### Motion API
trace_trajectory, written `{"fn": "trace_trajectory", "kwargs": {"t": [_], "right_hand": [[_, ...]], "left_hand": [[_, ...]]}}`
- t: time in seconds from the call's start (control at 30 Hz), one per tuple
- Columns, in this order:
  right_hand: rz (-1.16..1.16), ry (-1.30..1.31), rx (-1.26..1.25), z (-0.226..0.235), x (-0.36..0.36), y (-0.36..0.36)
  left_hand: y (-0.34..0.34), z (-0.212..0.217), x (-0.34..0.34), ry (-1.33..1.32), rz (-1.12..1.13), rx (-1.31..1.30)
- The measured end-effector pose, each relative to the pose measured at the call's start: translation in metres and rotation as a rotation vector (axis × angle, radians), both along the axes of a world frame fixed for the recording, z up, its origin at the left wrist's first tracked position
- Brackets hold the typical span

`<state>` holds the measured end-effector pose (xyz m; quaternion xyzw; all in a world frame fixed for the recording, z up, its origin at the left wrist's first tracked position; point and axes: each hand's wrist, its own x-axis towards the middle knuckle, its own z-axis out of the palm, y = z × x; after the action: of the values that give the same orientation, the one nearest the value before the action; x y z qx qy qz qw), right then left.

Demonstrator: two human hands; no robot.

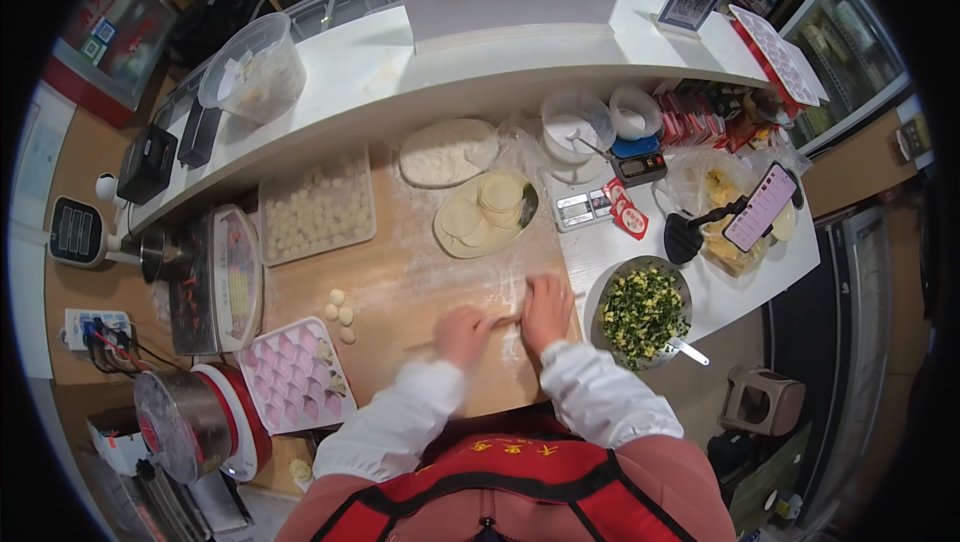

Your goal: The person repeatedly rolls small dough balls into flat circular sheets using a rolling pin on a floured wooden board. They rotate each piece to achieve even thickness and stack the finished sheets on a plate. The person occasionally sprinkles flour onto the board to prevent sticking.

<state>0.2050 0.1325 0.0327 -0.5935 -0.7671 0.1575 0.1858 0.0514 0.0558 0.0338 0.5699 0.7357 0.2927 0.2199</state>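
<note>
On the floured wooden board, a thin wooden rolling pin lies between my two hands. My left hand, blurred by motion, is closed over the pin. At the pin's right end my right hand bends its fingers down to the board; what lies under them is hidden. Several small dough balls sit to the left. Beyond my hands, a stack of round dough wrappers rests on an oval plate, near a tray of flour.
A box of dough balls stands far left. Nearer is a pink tray with a few dumplings. At right are a bowl of chopped green and yellow filling, a scale and a phone on a stand.
</note>
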Motion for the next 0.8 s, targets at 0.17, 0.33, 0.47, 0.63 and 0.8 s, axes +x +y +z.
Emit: {"fn": "trace_trajectory", "kwargs": {"t": [0.17, 0.33, 0.47, 0.63, 0.8], "right_hand": [[0.055, -0.026, -0.085, -0.004, 0.0, -0.002], [0.041, 0.074, 0.114, -0.005, -0.002, 0.003], [0.128, -0.014, -0.106, -0.002, 0.002, -0.009], [0.005, 0.064, 0.08, -0.002, -0.006, 0.001], [0.052, -0.022, 0.017, -0.001, -0.004, -0.005]], "left_hand": [[-0.005, 0.001, 0.003, 0.062, -0.035, 0.058], [-0.009, 0.002, 0.003, 0.055, 0.049, 0.194], [-0.015, 0.003, 0.004, -0.086, 0.009, 0.042], [-0.012, 0.001, 0.003, 0.126, 0.002, 0.139], [-0.014, 0.0, 0.001, -0.041, 0.029, 0.097]]}}
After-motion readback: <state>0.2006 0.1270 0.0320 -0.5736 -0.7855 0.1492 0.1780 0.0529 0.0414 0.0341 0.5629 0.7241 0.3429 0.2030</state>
